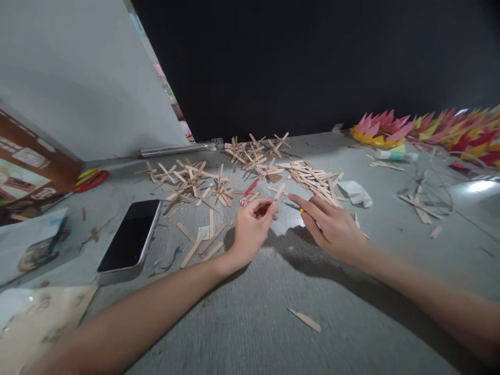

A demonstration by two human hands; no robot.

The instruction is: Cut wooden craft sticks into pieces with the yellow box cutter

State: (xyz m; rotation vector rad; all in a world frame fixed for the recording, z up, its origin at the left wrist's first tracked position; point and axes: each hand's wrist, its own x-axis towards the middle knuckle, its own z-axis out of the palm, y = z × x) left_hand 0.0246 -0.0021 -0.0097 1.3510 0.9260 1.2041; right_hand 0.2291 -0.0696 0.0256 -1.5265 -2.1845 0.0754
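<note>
My left hand (253,225) is closed, pinching a flat wooden craft stick (279,191) that points up and away. To its right, my right hand (332,224) is curled around a small tool with a thin dark blade (292,207) and a bit of yellow handle. Most of that tool is hidden by the fingers, so its kind is unclear. The blade tip is close to the left fingertips; whether it touches the stick cannot be made out. Just beyond the left hand lies a red item (250,187) with clear wrapping. A pointed stick piece (304,319) rests nearer to me.
Star-shaped stick bundles (191,177) and a loose stick pile (312,177) lie behind my hands. A phone (130,234), red-and-yellow scissors (91,179) and a brown box (37,161) are leftward. On the right are crumpled tissue (356,192), a glue stick (396,155) and folded-paper pieces (383,129).
</note>
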